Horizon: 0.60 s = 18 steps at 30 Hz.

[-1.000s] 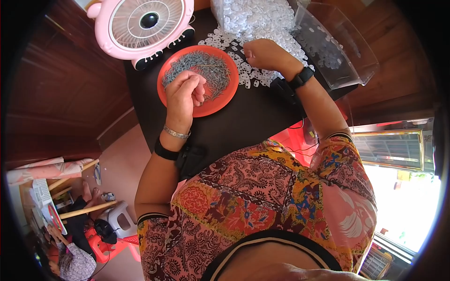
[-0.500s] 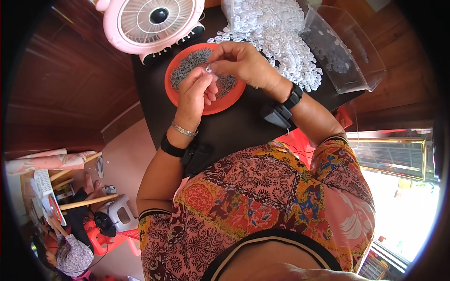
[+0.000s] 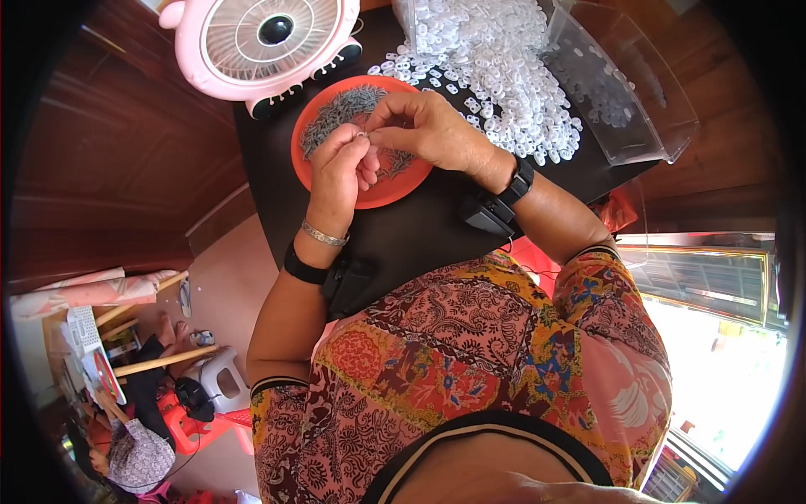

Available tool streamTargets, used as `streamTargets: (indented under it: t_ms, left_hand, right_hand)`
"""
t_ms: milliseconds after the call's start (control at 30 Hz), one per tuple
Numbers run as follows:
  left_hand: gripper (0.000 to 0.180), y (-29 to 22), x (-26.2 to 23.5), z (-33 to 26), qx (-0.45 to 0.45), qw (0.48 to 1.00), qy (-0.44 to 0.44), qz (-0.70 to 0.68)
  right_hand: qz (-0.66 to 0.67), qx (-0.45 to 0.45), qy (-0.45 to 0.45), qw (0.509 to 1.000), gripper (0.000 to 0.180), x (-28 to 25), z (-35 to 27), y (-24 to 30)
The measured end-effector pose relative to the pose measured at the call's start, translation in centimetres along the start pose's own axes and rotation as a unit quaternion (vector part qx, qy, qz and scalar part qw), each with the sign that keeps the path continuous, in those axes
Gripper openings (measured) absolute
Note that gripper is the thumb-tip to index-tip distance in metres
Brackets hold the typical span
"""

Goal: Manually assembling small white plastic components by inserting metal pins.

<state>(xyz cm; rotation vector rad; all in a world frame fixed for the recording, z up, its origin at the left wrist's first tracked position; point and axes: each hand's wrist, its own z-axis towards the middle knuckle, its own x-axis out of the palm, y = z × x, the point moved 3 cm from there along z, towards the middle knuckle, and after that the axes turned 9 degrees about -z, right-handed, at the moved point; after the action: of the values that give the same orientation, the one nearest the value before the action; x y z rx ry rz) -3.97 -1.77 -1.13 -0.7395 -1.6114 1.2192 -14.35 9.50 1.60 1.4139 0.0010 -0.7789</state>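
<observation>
My left hand (image 3: 340, 166) and my right hand (image 3: 424, 128) meet fingertip to fingertip above an orange dish (image 3: 386, 186) that holds a heap of small grey metal parts (image 3: 340, 111). Both hands pinch one tiny part (image 3: 362, 134) between them; it is too small to tell what it is. A large pile of small white plastic rings (image 3: 495, 63) lies on the black table (image 3: 403, 235) just beyond my right hand. A silver bracelet and a black band sit on my left wrist, a black watch on my right.
A pink desk fan (image 3: 264, 42) stands at the far left of the table. A clear plastic box (image 3: 625, 88) with more white rings lies tilted at the right. A small black device (image 3: 485, 214) rests under my right wrist. Another person sits on the floor at lower left (image 3: 134, 454).
My right hand came back from the white ring pile to the orange dish and joined my left hand. Both hands now pinch a small part together above the dish.
</observation>
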Motion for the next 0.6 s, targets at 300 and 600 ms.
streamTargets:
  t_ms: [300, 600]
  left_hand:
    - [0.020, -0.7, 0.2, -0.4, 0.013, 1.000, -0.001, 0.015]
    - [0.020, -0.8, 0.2, -0.3, 0.016, 1.000, -0.002, 0.001]
  right_hand:
    - [-0.382, 0.027, -0.155, 0.910, 0.013, -7.4, 0.2, -1.4]
    - [-0.384, -0.128, -0.009, 0.915, 0.020, -3.0, -0.2, -0.9]
